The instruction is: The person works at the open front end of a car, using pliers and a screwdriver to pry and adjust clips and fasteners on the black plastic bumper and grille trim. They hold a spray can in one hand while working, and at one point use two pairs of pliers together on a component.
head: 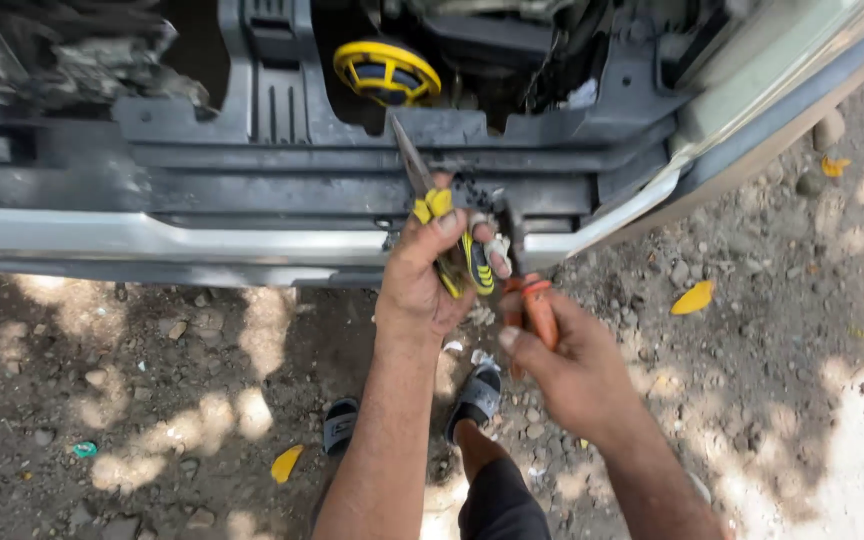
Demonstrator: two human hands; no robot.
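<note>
Yellow ribbed cap [387, 72] at 12 o'clock, in engine bay recess behind black plastic front panel [282, 120]. Silver bumper strip [152, 240] runs 9 to 3 o'clock. Dirt ground [152, 400] w/ stones, sun patches. Yellow leaves: one at 3 o'clock [693, 297], one at 7 o'clock [286, 463]. Dark sandals [477, 393] at 6 o'clock.

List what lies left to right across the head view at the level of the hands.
Left hand gripping the yellow-handled pliers → orange-handled tool held in the right hand → yellow leaf on the gravel ground.
</note>
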